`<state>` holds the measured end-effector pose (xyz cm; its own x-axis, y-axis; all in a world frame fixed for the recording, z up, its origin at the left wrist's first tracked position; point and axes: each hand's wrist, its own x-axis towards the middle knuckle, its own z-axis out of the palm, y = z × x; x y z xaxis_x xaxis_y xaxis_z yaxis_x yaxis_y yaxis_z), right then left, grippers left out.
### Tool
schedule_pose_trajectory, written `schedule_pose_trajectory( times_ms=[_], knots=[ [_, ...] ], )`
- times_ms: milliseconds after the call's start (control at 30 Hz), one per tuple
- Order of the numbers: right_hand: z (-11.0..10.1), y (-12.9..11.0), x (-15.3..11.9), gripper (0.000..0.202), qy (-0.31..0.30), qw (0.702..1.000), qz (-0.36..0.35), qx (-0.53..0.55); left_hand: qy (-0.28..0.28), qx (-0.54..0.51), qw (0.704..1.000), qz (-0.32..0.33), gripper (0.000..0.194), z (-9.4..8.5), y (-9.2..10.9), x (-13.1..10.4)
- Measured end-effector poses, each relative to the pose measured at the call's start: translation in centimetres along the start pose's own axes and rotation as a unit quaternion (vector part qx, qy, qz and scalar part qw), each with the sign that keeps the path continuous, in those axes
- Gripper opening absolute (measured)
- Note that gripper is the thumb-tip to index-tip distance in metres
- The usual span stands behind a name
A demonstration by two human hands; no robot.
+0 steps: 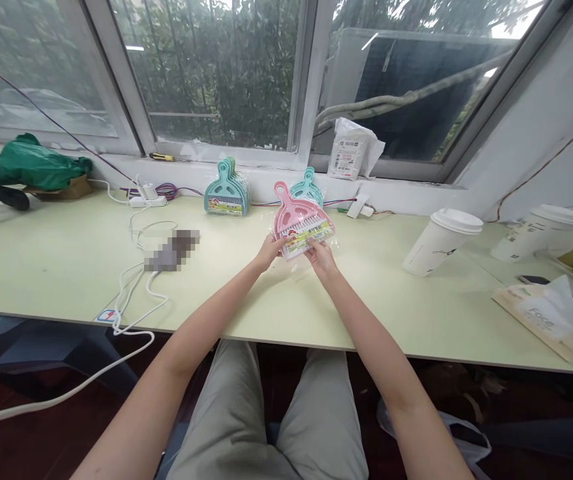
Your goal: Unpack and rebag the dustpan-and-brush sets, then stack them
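Note:
A pink dustpan and brush set (pixel 302 217) in clear wrapping is held tilted above the table, its handle pointing up and away. My left hand (pixel 270 252) grips its lower left edge, and my right hand (pixel 322 257) holds the bottom edge further right. Just behind it, partly hidden, a teal set (pixel 310 187) leans near the wall. To the left, several wrapped teal sets (pixel 226 190) stand in a row against the wall.
White paper cups (pixel 443 241) and a tissue pack (pixel 549 320) are on the right. Loose white cables (pixel 129 300) lie on the left, below a power strip (pixel 149 200). A green bag (pixel 36 163) sits far left; a white package (pixel 349 152) rests on the sill.

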<state>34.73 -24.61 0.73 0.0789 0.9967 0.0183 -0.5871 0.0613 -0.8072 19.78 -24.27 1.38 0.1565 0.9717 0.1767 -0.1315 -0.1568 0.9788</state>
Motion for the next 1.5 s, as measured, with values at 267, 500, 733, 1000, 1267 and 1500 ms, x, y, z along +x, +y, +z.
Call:
schedule_pose_trajectory(
  times_ms=[267,500,733,1000,1267,1500],
  knots=[
    [-0.5,0.8,0.2,0.026,0.004,0.998,-0.038,-0.052,-0.072,-0.049,0.996,-0.005,0.049,0.2,-0.1,-0.6],
    [-3.3,-1.5,1.8,0.025,-0.006,0.944,-0.044,-0.326,-0.002,-0.106,0.992,-0.073,0.048,-2.0,0.3,0.3],
    [-5.1,-2.7,2.2,0.051,-0.101,0.665,-0.381,-0.634,0.007,-0.165,0.980,-0.114,0.047,-5.5,-0.3,1.0],
    [-4.8,-2.6,1.8,0.019,-0.088,0.762,-0.363,-0.528,-0.065,-0.106,0.980,-0.156,0.046,-5.4,-0.4,0.6],
    [-5.8,-1.4,2.7,0.023,-0.028,0.776,-0.338,-0.531,-0.135,-0.073,0.965,-0.212,0.036,-5.1,0.2,-0.1],
    [-7.0,0.0,4.3,0.066,-0.031,0.903,-0.151,-0.400,-0.131,-0.023,0.973,-0.188,0.042,-4.1,0.4,-0.2]
  ],
)
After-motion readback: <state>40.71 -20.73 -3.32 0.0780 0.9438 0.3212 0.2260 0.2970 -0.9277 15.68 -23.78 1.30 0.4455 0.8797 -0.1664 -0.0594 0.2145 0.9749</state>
